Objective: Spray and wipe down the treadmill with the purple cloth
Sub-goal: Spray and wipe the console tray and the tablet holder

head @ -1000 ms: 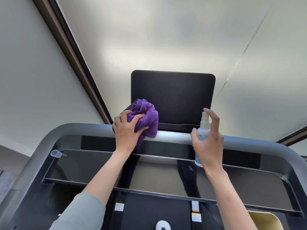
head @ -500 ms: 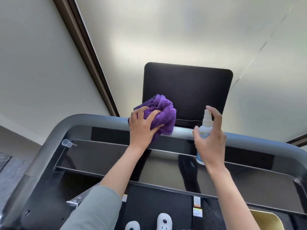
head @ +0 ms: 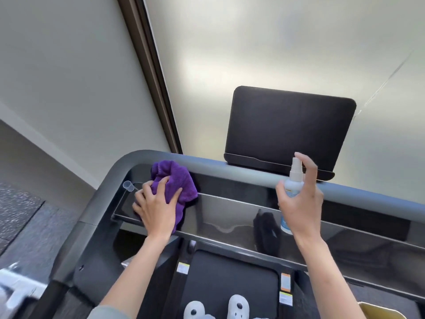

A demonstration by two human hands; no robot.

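Observation:
The treadmill has a grey curved handrail (head: 230, 169), a glossy black console tray (head: 230, 210) and a dark upright screen panel (head: 289, 127). My left hand (head: 156, 208) presses a bunched purple cloth (head: 174, 178) onto the tray's left end, just under the rail's left corner. My right hand (head: 301, 201) holds a small white spray bottle (head: 294, 180) upright in front of the rail, below the screen's right part, with the forefinger over the nozzle.
A small clear plastic cap (head: 127, 185) lies on the tray's far left, beside the cloth. The black belt (head: 230, 277) and white shoes (head: 216, 308) are below. A dark window frame (head: 149, 72) runs up behind. Grey speckled floor (head: 18, 215) lies left.
My left hand slid the cloth left along the rail and down onto the tray's left end. The head view swung left. My right hand kept the bottle upright by the rail.

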